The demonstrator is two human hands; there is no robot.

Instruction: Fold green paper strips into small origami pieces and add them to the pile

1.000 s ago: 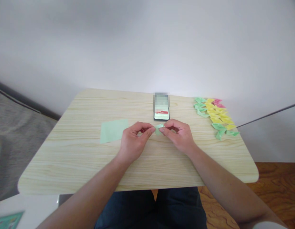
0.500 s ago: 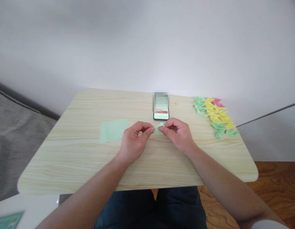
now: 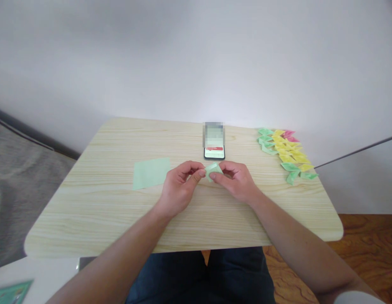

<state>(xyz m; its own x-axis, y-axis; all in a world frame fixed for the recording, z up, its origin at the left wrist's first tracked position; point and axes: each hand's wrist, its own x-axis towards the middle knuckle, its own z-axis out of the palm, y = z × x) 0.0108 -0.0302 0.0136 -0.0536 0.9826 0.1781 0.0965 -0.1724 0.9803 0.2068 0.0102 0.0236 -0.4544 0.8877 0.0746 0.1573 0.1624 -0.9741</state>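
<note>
Green paper (image 3: 213,168), pinched by left hand (image 3: 178,185) and right hand (image 3: 237,180), now shows wider than before, apparently mid-fold.

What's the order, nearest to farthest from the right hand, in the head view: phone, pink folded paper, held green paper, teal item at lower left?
1. Held green paper: in the right hand's fingertips.
2. Phone: just beyond the hand, slightly left.
3. Pink folded paper: off to the right, farther back.
4. Teal item: bottom-left corner of the view.
</note>
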